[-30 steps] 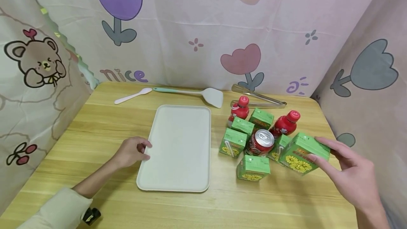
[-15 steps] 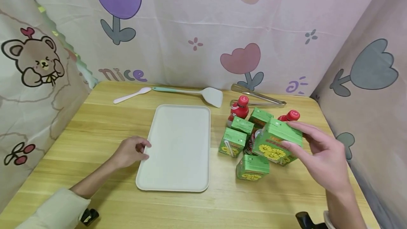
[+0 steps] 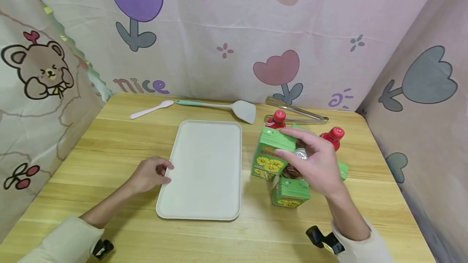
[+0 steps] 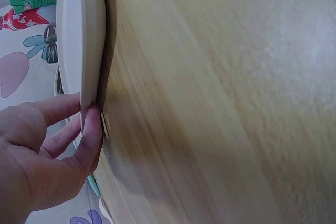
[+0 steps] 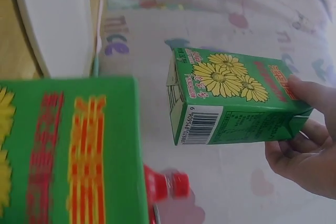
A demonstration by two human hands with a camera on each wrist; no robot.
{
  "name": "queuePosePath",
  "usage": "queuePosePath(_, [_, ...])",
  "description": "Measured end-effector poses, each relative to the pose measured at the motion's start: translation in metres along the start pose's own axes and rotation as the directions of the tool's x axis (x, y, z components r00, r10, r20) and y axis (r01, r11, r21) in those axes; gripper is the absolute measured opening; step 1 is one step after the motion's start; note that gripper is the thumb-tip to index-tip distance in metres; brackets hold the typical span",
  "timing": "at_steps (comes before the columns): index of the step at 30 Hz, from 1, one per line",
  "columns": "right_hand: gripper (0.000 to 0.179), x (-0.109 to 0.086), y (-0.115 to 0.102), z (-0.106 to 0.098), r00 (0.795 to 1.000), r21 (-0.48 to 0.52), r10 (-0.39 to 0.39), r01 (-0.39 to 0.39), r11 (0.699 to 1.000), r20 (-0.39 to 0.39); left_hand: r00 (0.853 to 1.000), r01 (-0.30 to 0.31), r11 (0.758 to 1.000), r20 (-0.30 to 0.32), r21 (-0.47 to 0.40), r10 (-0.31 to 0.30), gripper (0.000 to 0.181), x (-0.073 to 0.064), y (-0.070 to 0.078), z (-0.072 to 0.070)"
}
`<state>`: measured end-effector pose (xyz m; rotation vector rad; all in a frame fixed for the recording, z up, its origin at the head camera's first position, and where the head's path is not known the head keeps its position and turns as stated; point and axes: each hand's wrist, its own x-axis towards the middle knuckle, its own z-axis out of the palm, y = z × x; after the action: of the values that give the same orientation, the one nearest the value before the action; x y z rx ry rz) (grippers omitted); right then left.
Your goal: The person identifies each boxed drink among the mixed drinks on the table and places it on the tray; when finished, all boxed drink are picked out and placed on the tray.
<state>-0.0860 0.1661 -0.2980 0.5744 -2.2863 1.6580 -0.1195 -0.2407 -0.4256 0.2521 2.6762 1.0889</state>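
My left hand (image 3: 148,175) pinches the left rim of a white rectangular tray (image 3: 204,169); in the left wrist view, thumb and fingers (image 4: 90,135) lie on both sides of its edge. With my right hand (image 3: 321,167) I hold a green drink carton (image 3: 273,149) printed with yellow flowers, right of the tray. The right wrist view shows this carton (image 5: 231,100) raised and gripped near its top end. Below and around it stand other cartons like it, one at the front (image 3: 290,193). A red soda can (image 3: 292,171) is partly hidden by my right hand.
Two red-capped bottles (image 3: 333,136) stand among the cartons, partly covered. Along the back of the wooden table lie a small pale spatula (image 3: 151,109), a turner with a green handle (image 3: 243,111) and metal tongs (image 3: 297,111). Patterned cloth hangs behind and at both sides.
My right hand has carried the green carton leftward over the can and the other cartons, toward the tray. My left hand and the tray have stayed in place.
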Motion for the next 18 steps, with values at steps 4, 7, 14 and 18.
queuePosePath(4, [0.044, 0.011, 0.004, 0.022, 0.999, 0.026, -0.016, 0.016, 1.0, 0.033, 1.0, 0.005, 1.0, 0.001, 0.0, -0.005, 0.03, 0.0, 0.0, 0.0])
queuePosePath(7, [0.044, 0.016, 0.006, 0.044, 0.999, -0.014, 0.003, -0.003, 1.0, 0.045, 1.0, 0.014, 1.0, -0.001, -0.001, -0.014, 0.031, -0.001, 0.0, 0.0])
queuePosePath(14, [0.041, 0.02, 0.01, 0.099, 0.994, -0.074, 0.046, -0.039, 0.996, 0.095, 1.0, 0.021, 1.0, 0.0, 0.004, -0.021, 0.031, 0.0, 0.0, 0.0])
queuePosePath(18, [0.041, 0.026, 0.013, 0.12, 0.992, -0.058, 0.058, -0.052, 0.997, 0.116, 1.0, 0.018, 1.0, -0.001, 0.005, -0.018, 0.031, 0.001, 0.001, 0.001])
